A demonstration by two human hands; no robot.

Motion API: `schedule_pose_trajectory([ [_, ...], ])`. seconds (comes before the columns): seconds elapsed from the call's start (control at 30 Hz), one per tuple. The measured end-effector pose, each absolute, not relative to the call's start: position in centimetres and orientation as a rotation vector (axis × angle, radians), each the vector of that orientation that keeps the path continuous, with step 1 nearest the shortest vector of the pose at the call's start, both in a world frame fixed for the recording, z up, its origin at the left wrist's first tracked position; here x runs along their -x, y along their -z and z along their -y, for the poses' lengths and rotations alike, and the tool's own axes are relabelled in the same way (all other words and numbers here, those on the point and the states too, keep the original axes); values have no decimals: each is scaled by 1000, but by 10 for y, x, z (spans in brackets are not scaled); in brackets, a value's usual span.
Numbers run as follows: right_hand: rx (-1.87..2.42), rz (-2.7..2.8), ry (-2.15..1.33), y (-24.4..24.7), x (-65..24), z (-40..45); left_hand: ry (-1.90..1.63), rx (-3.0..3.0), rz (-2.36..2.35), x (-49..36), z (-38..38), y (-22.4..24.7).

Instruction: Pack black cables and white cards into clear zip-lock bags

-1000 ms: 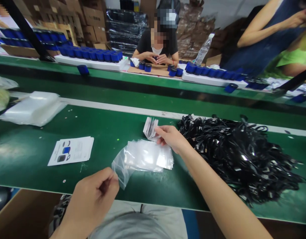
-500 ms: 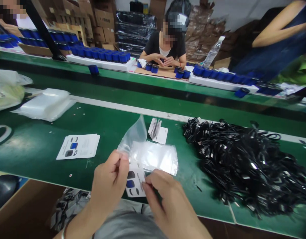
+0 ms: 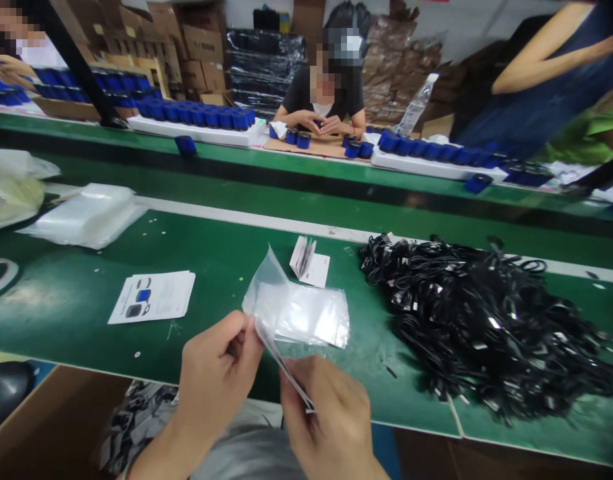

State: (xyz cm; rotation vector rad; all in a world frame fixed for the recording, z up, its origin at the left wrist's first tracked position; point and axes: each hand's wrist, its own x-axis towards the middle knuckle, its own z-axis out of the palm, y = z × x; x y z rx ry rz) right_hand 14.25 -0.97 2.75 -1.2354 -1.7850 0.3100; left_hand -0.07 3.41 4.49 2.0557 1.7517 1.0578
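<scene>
My left hand (image 3: 220, 363) pinches the mouth of a clear plastic bag (image 3: 267, 277) that stands up off the bench. In my right hand (image 3: 322, 400) is a printed leaflet (image 3: 282, 363), seen nearly edge-on between the two hands. Its upper end meets the bag at my left fingertips; how far it lies inside I cannot tell. Just beyond my hands lies a stack of flat clear bags (image 3: 314, 317). A small folded booklet (image 3: 309, 261) stands partly open behind that stack. To the left rests a pile of printed leaflets (image 3: 154, 297).
A large heap of black cables (image 3: 476, 320) covers the right of the green bench (image 3: 206, 257). Bundled plastic bags (image 3: 89, 213) lie at left, near a tape roll (image 3: 0, 277). Across the bench, a co-worker (image 3: 319, 100) handles something among blue cylinders (image 3: 201, 115).
My right hand has turned the leaflet from face-up to nearly edge-on and shifted slightly lower. My left hand keeps its pinch on the bag. The whole view has moved slightly.
</scene>
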Motion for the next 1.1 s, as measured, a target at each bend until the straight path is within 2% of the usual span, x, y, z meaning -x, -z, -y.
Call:
schedule_pose_trajectory([
  [0.17,1531,1978,-245,-32,-145,14,-995,-2487,-1503,-8,-23,-36],
  [0.33,1504,2027,-581,-38,-158,19,-679,-2689,-1310,-6,-13,-29],
  [0.43,1451,1896,-857,-43,-171,15,-673,-2650,-1329,-1,-6,-30],
  [0.63,1327,1509,-1159,-29,-162,-5,-819,-2380,-1218,2,4,-28],
  [0.77,1451,1547,-1137,-15,-140,-10,-808,-2230,-1184,4,4,-19],
  [0.87,1388,1658,-1229,-26,-157,-7,-694,-2149,-1224,7,-1,-12],
  [0.93,1458,1703,-1086,-37,-187,-2,-629,-2157,-1232,10,-5,-8],
  [1.03,1870,1748,-311,-46,-246,9,-600,-2209,-1247,10,-10,-4],
  [1.1,2067,1754,51,-42,-281,17,-585,-2243,-1244,10,-12,-2],
])
